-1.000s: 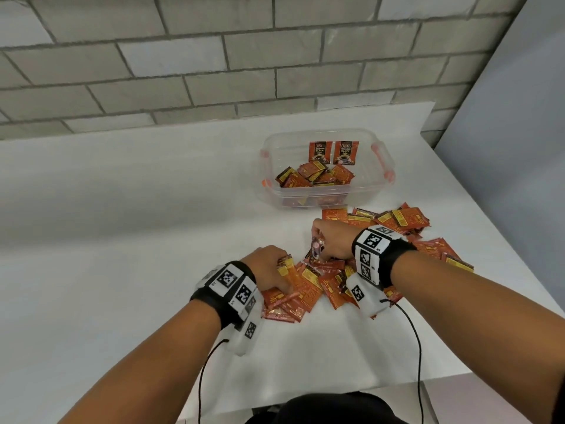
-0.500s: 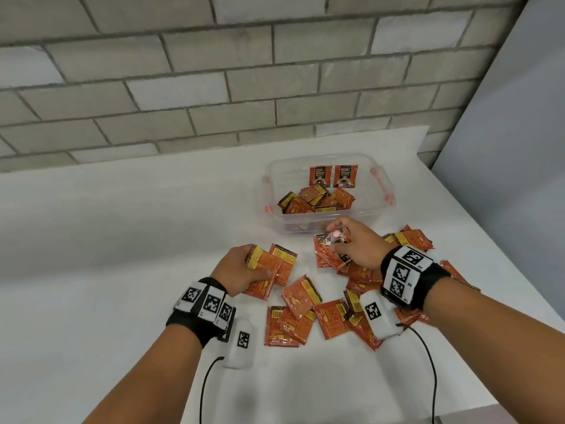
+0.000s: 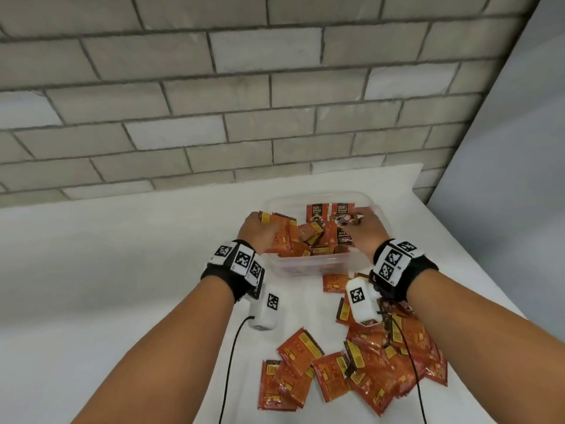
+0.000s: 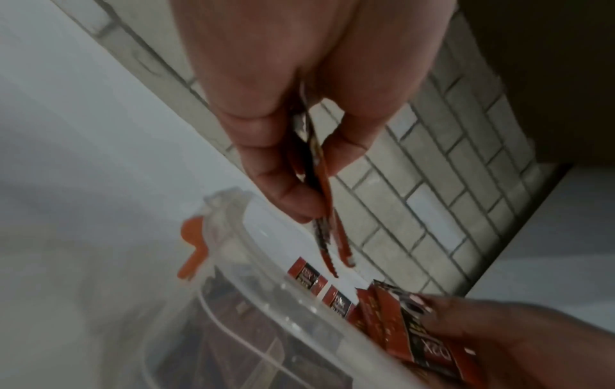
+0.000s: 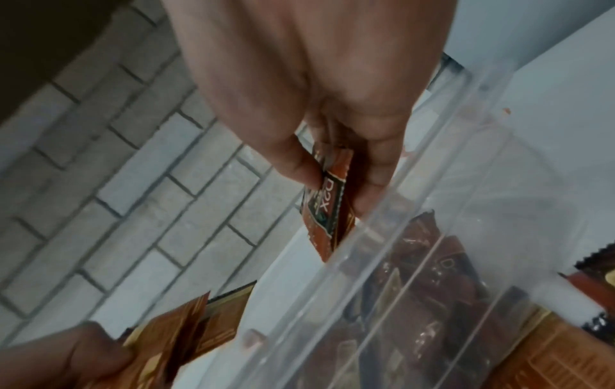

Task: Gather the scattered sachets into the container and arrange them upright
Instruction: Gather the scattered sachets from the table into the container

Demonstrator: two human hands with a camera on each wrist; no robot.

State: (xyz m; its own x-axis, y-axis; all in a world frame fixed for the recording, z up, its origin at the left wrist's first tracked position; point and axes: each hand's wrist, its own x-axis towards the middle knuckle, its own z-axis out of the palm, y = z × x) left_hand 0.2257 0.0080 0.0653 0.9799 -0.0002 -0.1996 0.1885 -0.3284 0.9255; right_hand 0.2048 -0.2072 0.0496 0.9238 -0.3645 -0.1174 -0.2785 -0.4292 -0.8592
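Observation:
A clear plastic container (image 3: 308, 269) with orange latches stands on the white table, with several orange sachets (image 3: 318, 237) lying loose inside and two standing upright (image 3: 331, 211) against its far wall. My left hand (image 3: 260, 231) hovers over the container's left side and grips a bunch of orange sachets (image 4: 327, 210) between thumb and fingers. Over the right side, my right hand (image 3: 362, 229) pinches a few sachets (image 5: 327, 208). More scattered sachets (image 3: 360, 368) lie in a pile on the table below my right forearm.
A grey brick wall (image 3: 244, 102) rises just behind the table. A pale panel (image 3: 513, 179) closes off the right side past the table's right edge. White table surface (image 3: 107, 270) stretches to the left of the container.
Both hands have lifted off the pile and travelled forward with their sachets, from in front of the container to over its open top.

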